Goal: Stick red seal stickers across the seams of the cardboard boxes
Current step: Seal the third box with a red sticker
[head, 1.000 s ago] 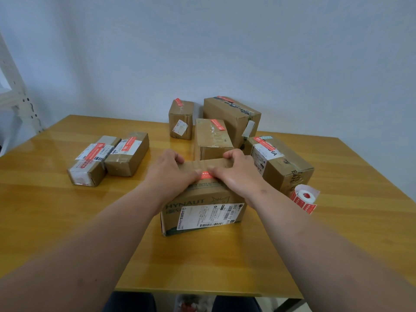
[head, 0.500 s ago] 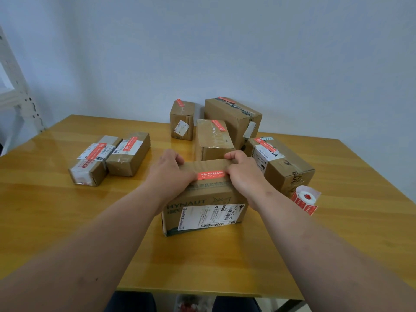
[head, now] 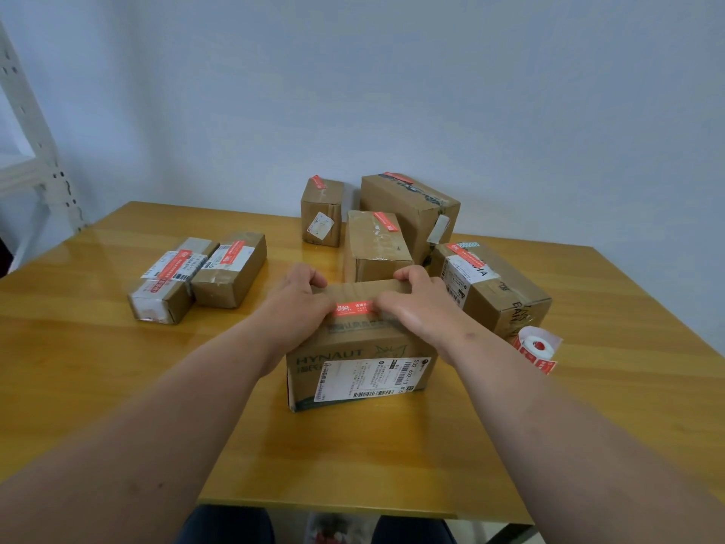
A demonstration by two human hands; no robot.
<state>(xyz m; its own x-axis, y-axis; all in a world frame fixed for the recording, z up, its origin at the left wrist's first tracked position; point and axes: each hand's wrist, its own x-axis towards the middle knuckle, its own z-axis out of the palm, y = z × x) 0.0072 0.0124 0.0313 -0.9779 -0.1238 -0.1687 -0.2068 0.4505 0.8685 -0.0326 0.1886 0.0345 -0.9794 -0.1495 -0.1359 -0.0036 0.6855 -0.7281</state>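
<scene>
Head view: red sticker [head: 352, 308] lies between both hands [head: 363, 304].

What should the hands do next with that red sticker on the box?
Probably rub the red sticker flat. It already lies on top of the box, with the left hand and right hand gripping the box at either end of it. Then a new one from the sticker roll.

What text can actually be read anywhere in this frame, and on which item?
"HYNAUT": front of the near box.
"502 602-12 815": its shipping label; the last digits are uncertain.
"HA": label on the right box.
Red sticker under the hands, other box labels, sticker roll: too blurred.
</scene>
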